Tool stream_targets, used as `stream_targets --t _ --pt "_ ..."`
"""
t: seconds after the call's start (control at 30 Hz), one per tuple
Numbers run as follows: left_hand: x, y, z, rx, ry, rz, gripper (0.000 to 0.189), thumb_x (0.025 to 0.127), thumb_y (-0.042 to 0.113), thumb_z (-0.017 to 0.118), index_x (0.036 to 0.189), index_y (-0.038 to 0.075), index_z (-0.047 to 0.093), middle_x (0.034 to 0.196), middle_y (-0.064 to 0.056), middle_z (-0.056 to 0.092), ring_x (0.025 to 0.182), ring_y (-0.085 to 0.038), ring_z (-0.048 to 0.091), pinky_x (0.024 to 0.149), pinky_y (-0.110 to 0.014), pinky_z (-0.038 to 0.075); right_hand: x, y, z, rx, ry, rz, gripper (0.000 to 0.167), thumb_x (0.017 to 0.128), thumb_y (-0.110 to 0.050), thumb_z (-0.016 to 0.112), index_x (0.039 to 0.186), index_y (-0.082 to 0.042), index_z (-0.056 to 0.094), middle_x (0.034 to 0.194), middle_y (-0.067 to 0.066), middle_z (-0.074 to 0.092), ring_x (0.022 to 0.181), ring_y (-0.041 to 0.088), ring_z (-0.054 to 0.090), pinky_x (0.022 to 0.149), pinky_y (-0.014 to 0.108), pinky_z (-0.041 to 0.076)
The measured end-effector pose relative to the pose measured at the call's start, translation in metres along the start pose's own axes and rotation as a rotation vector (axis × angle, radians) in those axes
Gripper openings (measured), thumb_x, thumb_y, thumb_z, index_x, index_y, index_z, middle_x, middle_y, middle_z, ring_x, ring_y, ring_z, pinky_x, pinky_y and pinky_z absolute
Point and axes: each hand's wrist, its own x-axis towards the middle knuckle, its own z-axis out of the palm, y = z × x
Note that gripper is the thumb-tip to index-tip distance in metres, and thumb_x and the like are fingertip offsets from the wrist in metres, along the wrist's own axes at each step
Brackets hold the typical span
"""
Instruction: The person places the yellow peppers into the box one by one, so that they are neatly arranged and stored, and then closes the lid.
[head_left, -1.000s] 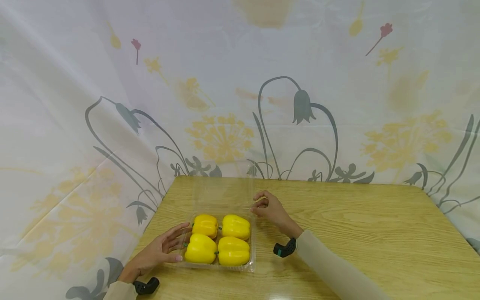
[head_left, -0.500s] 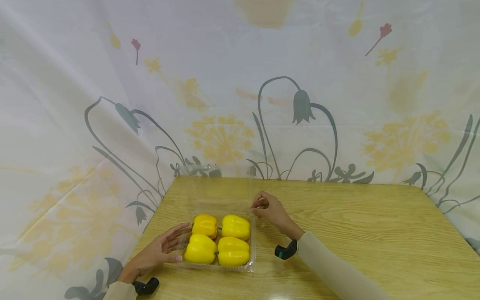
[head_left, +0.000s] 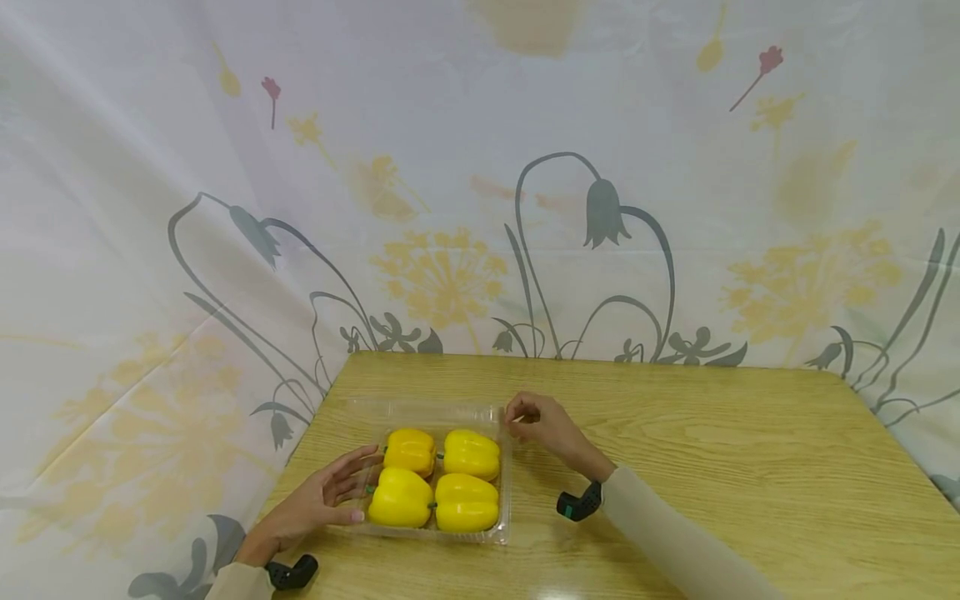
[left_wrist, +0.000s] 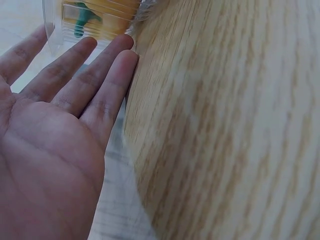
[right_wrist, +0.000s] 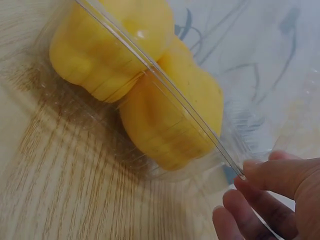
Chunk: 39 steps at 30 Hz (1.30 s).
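Note:
Several yellow bell peppers (head_left: 467, 503) with green stems sit in a clear plastic clamshell container (head_left: 491, 537) on the table. Its transparent lid (head_left: 420, 408) shows faintly at the back; its exact tilt is hard to tell. My left hand (head_left: 318, 504) lies along the container's left side, fingers extended, the fingertips against or very near the wall. At the back right corner is my right hand (head_left: 551, 429), its fingers bent. In the right wrist view, the thumb and index finger of the right hand (right_wrist: 280, 195) pinch the rim's corner.
The wood-grain table (head_left: 712, 467) stretches to the right of the container. A pale curtain (head_left: 675, 125) with printed flowers hangs behind the table and along its left side. Black wrist cameras (head_left: 579, 502) sit on both wrists.
The lid, standing up at the back before, has come down so its upper edge sits lower and farther left. My right hand has shifted slightly down; the left hand and peppers stay put.

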Motion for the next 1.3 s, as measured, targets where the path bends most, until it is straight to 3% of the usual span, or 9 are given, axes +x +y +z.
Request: stream_targets --t 0.2,0.4,0.67,0.77,0.87,0.93,1.03,1.2,1.3 --pt "-0.001 0.003 0.002 0.008 0.038 -0.035 0.080 0.100 0.001 0.064 0.165 0.010 0.019 0.165 -0.028 0.022 0.136 -0.008 0.051 0.108 -0.033 0.049 -0.003 0.002 -0.003 0.020 -0.037 0.001 0.006 0.104 -0.011 0.063 0.107 -0.009 0.068 0.116 0.009 0.067 0.097 0.030 0.067 0.081 0.050 0.060" --pt "-0.004 0.005 0.001 0.050 0.051 -0.013 0.079 0.100 0.000 0.065 0.165 0.006 0.019 0.159 -0.033 0.029 0.133 -0.014 0.054 0.106 -0.034 0.051 -0.004 0.002 -0.004 0.032 -0.052 0.031 0.011 0.105 -0.017 0.062 0.110 -0.008 0.066 0.112 0.012 0.069 0.092 0.044 0.064 0.083 0.054 0.059" --pt "-0.010 0.009 -0.001 0.046 0.121 -0.041 0.078 0.098 0.001 0.068 0.163 0.002 0.024 0.138 -0.029 0.049 0.109 -0.020 0.064 0.088 -0.036 0.060 -0.006 0.004 -0.003 -0.073 -0.061 0.008 0.011 0.106 -0.017 0.060 0.105 -0.012 0.070 0.105 0.009 0.071 0.086 0.040 0.067 0.075 0.052 0.060" --pt "-0.012 0.008 -0.002 0.031 0.123 -0.023 0.066 0.105 0.006 0.059 0.162 0.003 0.025 0.136 -0.023 0.052 0.104 -0.021 0.068 0.084 -0.039 0.062 -0.007 0.003 -0.002 -0.095 -0.070 -0.012 0.011 0.106 -0.016 0.060 0.105 -0.014 0.071 0.104 0.007 0.071 0.087 0.037 0.069 0.077 0.050 0.061" --pt "-0.013 0.009 -0.005 0.007 0.115 0.014 0.052 0.114 0.022 0.038 0.162 0.004 0.029 0.136 -0.013 0.056 0.100 -0.020 0.069 0.085 -0.039 0.061 -0.008 0.001 -0.002 -0.105 -0.080 -0.032 0.011 0.105 -0.016 0.060 0.105 -0.016 0.071 0.104 0.003 0.072 0.088 0.035 0.070 0.079 0.049 0.061" --pt "-0.013 0.012 -0.006 -0.016 0.100 0.033 0.057 0.114 0.034 0.024 0.162 0.003 0.029 0.140 -0.007 0.055 0.095 -0.019 0.070 0.086 -0.039 0.060 -0.009 0.000 -0.002 -0.122 -0.085 -0.050 0.012 0.106 -0.015 0.060 0.105 -0.018 0.072 0.103 0.000 0.072 0.088 0.035 0.071 0.079 0.049 0.061" --pt "-0.012 0.017 -0.005 -0.032 0.101 0.025 0.066 0.113 0.042 0.014 0.161 -0.001 0.027 0.146 -0.011 0.051 0.094 -0.020 0.071 0.087 -0.042 0.060 -0.010 -0.001 -0.001 -0.162 -0.087 -0.073 0.014 0.106 -0.013 0.059 0.105 -0.020 0.072 0.103 -0.002 0.072 0.087 0.035 0.071 0.077 0.049 0.061" --pt "-0.011 0.025 0.002 0.076 0.220 -0.108 0.057 0.115 0.033 0.032 0.159 -0.002 0.031 0.158 -0.031 0.032 0.108 -0.009 0.065 0.091 -0.037 0.058 -0.011 -0.002 0.001 -0.202 -0.081 -0.072 0.015 0.105 -0.012 0.059 0.104 -0.020 0.072 0.104 -0.002 0.072 0.087 0.033 0.071 0.076 0.044 0.062" --pt "-0.011 0.027 0.004 0.100 0.255 -0.155 0.054 0.113 0.024 0.044 0.160 -0.001 0.032 0.160 -0.035 0.025 0.117 -0.008 0.059 0.092 -0.036 0.057 -0.012 -0.002 0.002 -0.214 -0.073 -0.076 0.015 0.104 -0.011 0.059 0.104 -0.018 0.072 0.105 -0.001 0.072 0.088 0.031 0.071 0.075 0.038 0.062"
